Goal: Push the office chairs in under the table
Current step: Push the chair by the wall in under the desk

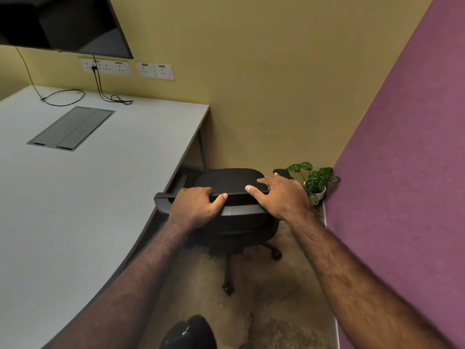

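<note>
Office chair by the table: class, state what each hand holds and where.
The left hand grips the office chair by its backrest's top edge; the right hand rests open-fingered on that edge.

Office meeting room: table (75,185), wall screen (63,23), sockets (125,68).

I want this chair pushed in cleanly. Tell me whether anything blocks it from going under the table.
Nothing visible blocks it. Both the left hand and right hand are already on the chair backrest, and its seat sits at the table edge. The potted plant stands off to the right, by the wall corner.
</note>
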`<state>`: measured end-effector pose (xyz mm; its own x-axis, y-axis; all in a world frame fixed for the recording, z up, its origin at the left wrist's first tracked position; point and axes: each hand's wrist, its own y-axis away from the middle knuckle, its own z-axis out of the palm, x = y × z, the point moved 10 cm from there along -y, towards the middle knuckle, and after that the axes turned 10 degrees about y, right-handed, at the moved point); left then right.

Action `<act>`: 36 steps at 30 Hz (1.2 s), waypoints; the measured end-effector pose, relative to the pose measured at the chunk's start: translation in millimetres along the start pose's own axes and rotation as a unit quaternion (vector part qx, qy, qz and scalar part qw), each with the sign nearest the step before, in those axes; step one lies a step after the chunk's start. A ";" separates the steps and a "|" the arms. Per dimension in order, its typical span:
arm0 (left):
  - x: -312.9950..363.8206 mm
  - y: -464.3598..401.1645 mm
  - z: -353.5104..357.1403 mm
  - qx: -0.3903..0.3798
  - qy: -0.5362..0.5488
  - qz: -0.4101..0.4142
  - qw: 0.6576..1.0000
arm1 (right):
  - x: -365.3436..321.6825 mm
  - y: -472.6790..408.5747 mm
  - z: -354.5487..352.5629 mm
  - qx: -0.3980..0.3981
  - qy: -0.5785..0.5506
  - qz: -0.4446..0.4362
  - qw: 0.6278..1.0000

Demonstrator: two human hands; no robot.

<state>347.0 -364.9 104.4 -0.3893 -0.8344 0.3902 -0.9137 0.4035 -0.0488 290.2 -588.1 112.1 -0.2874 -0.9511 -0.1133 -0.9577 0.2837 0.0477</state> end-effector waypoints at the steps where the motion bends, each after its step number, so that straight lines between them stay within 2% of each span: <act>1: -1.2 -1.6 -2.2 0.005 0.004 -0.003 1.000 | -1.7 -5.2 3.3 -0.014 0.001 -0.006 1.000; 4: -4.8 -6.6 -4.7 0.004 0.004 -0.015 1.000 | -5.3 -18.8 9.3 -0.034 0.015 -0.020 0.999; 14: -12.1 -26.8 -6.3 0.044 0.019 -0.069 0.997 | -11.8 -70.1 11.5 -0.016 0.006 -0.095 0.995; 23: -8.9 -74.3 -2.8 0.049 0.009 -0.106 0.993 | -23.2 -140.8 11.0 -0.040 0.034 -0.188 0.981; 30: -24.3 -101.3 -9.4 0.075 0.011 -0.166 0.983 | -47.2 -187.4 7.7 -0.041 0.023 -0.211 0.976; 36: -33.9 -124.6 -0.3 0.067 0.009 -0.204 0.977 | -53.2 -225.3 8.3 -0.061 0.019 -0.240 0.969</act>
<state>474.1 -386.8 97.5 0.0121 -0.9082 0.4183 -0.9999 -0.0155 -0.0049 521.1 -600.4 99.2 0.1930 -0.9744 -0.1152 -0.9716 -0.2062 0.1165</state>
